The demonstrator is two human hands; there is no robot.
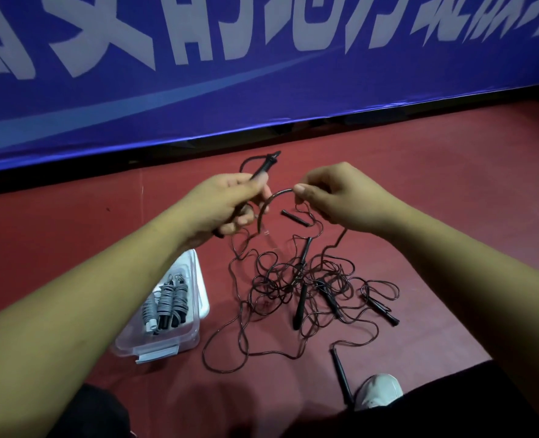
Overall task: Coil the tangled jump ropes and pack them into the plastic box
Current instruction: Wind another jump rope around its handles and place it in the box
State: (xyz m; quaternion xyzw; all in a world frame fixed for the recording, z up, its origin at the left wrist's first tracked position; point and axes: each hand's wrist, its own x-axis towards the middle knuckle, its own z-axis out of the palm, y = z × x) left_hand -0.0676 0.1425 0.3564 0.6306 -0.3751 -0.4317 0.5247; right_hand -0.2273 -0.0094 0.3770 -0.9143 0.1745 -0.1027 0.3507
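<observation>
Head view: left hand (227, 203) gripped black handle (264, 166), long axis slanting up and away; right hand (334, 194) pinched cord (269, 200) just beside it. Tangle (303, 282) lay on floor (420, 216) below both hands; plastic box (189, 338) on left hand's side.

You are in a sports hall, going by surfaces and kit. Floor (420, 184): smooth, dark red, of the sports-court sort. Ahead of you: a low blue fabric barrier (261, 99) with large white lettering (198, 33), standing on that floor. Tangled jump ropes (296, 279) lie on the floor; a white sports shoe (378, 390) shows at the lower edge.
</observation>
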